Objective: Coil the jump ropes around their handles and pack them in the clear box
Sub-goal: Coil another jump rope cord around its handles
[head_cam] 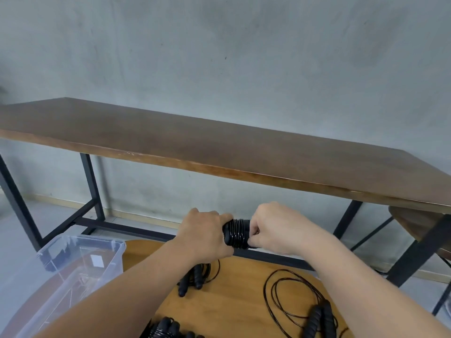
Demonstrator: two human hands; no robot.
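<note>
- Head view: left hand (pixel 207 234) is gripping one end of a black ribbed jump-rope handle pair wrapped in thin black cord (pixel 238 232), fingers curled round it; right hand (pixel 273 230) is pinching the other end, apparently tucking in or finishing the last turns. Bundle is being held in the air above the round light-wood table (pixel 234 301), not resting on it.
- Progress, judged: this rope is looking nearly coiled. Clear plastic storage box (pixel 80 272) is sitting at the left edge of the table, open, and no rope is showing inside it, so packing is seemingly not yet begun.
- Left to do: loose black rope with cord spread in wide loops (pixel 300 296) is lying at right, uncoiled; second black handle set (pixel 192 279) is lying under the left wrist; a third bundle (pixel 168 330) is sitting at the bottom edge, possibly already wound.
- Surroundings: long dark-brown wooden tabletop on black metal legs (pixel 219 147) is standing beyond, against a grey concrete wall (pixel 219 45).
- Obstruction: nothing is blocking the path to the box; the loose loops could be snagging.
</note>
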